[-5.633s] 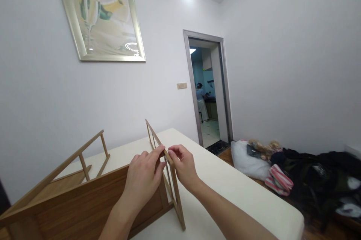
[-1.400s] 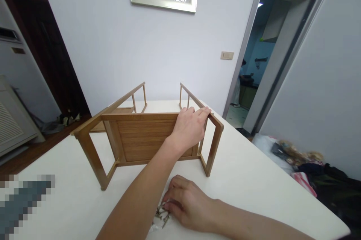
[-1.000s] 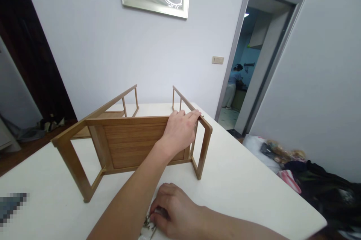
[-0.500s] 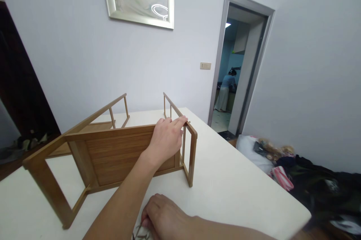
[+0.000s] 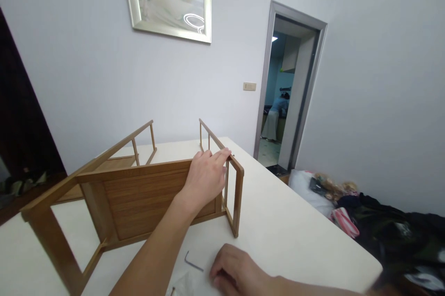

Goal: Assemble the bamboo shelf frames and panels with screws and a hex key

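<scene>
A partly joined wooden rack (image 5: 153, 194) lies on its side on the white table (image 5: 278, 222). My left hand (image 5: 206, 173) is wrapped over the upper edge of its slatted panel, at the corner with the right side frame, fingertips on that frame. A small dark screw end sticks out just past them. My right hand (image 5: 236, 268) is low over the table with its fingers curled; what they hold, if anything, is hidden. Left of it lies an L-shaped hex key (image 5: 193, 263). A clear plastic bag (image 5: 182, 286) with small hardware shows at the bottom edge.
Another wooden panel (image 5: 116, 163) lies behind the rack. The table's right edge runs beside a heap of dark clothes (image 5: 392, 226) and a white pillow (image 5: 306, 189). A person (image 5: 274, 117) bends over a counter beyond the doorway (image 5: 299, 87).
My right hand has moved right, away from the plastic bag, and the hex key now shows on the table. My left hand keeps its hold on the rack. The view has shifted slightly.
</scene>
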### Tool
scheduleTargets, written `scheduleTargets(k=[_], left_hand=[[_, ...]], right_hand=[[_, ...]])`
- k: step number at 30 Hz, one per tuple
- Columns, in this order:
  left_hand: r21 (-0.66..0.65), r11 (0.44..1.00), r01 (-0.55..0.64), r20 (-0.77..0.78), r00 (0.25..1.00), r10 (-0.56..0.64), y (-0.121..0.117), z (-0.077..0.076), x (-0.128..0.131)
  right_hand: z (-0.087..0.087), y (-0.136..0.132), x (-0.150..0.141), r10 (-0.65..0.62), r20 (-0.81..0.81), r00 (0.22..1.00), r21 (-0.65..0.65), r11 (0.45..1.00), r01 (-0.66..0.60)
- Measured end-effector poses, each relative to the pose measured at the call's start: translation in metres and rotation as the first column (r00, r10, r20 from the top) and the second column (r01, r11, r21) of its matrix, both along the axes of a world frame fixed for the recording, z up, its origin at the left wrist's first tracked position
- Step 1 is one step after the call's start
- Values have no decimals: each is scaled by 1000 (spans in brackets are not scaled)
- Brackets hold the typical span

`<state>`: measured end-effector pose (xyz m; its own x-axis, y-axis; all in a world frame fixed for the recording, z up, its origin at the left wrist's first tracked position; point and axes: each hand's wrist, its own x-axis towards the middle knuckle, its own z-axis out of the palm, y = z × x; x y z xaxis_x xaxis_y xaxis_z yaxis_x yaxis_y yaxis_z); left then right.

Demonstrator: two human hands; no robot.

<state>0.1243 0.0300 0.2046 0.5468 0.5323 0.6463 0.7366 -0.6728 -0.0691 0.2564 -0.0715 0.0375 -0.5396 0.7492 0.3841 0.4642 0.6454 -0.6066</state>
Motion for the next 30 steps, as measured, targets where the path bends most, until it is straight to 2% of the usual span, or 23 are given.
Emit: scheduleTargets(k=[3,5,8,11,15,18,24,30], left_hand=[[-5,1000,8,4,1000,-8,0,0,0],[1,1000,10,6,1000,-10,0,0,0],[8,1000,3,10,1000,-3,1,0,0],[5,1000,6,10,1000,-6,0,0,0],[0,1000,9,8,1000,-9,-1,1,0],[2,1000,2,5,1000,-2,-1,1,0],[13,1000,15,17,1000,-15,2,-1,-1],[9,1000,13,15,1000,-14,3,-2,-2]], right_hand=[[13,-8,37,-207,-11,978,-18,978,206],[19,-1,58,-324,-2,946,-29,946,324],[22,26,77,-473,-18,881,-37,881,472],[19,61,79,-565,-49,824,-37,825,564],[15,95,63,-517,-48,854,-37,856,516],[11,106,55,-483,-54,874,-51,876,480],[3,105,59,-435,-56,899,-81,899,430],[2,102,58,-389,-60,919,-81,920,384]])
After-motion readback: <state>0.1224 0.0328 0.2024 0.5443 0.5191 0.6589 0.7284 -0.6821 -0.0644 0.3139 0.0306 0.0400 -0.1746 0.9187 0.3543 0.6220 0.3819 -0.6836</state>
